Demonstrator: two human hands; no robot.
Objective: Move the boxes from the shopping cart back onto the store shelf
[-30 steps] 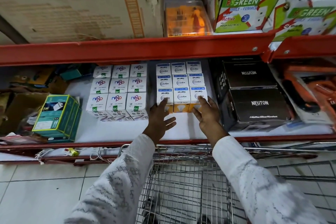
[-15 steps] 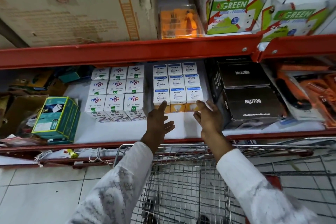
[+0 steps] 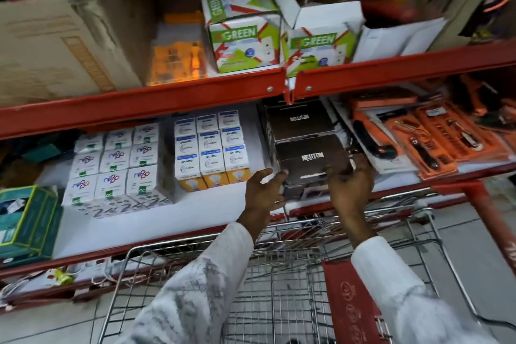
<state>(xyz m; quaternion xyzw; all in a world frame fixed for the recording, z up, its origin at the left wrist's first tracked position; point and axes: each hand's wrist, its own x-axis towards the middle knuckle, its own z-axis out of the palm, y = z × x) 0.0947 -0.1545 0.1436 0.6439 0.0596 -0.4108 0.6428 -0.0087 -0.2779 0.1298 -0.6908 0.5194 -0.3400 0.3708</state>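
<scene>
Nearest, the wire shopping cart point(image 3: 279, 288) stands against the shelf's front edge point(image 3: 167, 243) — its basket looks empty, though the view is blurred. Both hands reach over it: the left hand point(image 3: 264, 193) and right hand point(image 3: 350, 184) are spread and pressed to the front corners of the front black NEUTON box point(image 3: 311, 159), not closed round it. Stiff cardboard, probably fairly light — best held by its two sides. Two NEUTON boxes show, the second NEUTON box point(image 3: 300, 120) just behind; to their left, nine blue-and-white bulb boxes point(image 3: 211, 151) by top faces.
</scene>
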